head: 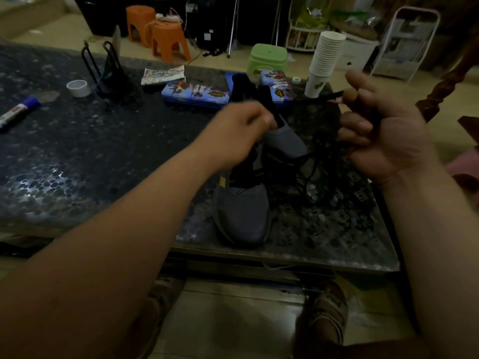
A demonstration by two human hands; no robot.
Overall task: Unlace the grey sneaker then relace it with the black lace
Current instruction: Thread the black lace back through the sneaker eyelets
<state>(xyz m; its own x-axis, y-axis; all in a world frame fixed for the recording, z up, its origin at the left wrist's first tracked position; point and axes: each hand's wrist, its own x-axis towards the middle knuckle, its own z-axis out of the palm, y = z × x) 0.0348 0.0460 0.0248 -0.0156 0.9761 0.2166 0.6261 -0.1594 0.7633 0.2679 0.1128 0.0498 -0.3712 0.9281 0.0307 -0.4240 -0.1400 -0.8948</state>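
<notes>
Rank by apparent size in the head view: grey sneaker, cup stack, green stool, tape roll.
1. Grey sneaker
2. Cup stack and green stool: about alike, the stool being farther away, so not ranked
3. Tape roll

No words can be read here

The picture is dark and fuzzy. The blue tin [195,95] and the second blue tin [278,86] each have a gold badge, but its letters are too blurry. The marker pen [19,110] has a label, the little booklet [163,75] has print and the bottom paper cup [317,86] has a green mark, yet nothing is clear enough to read.
</notes>
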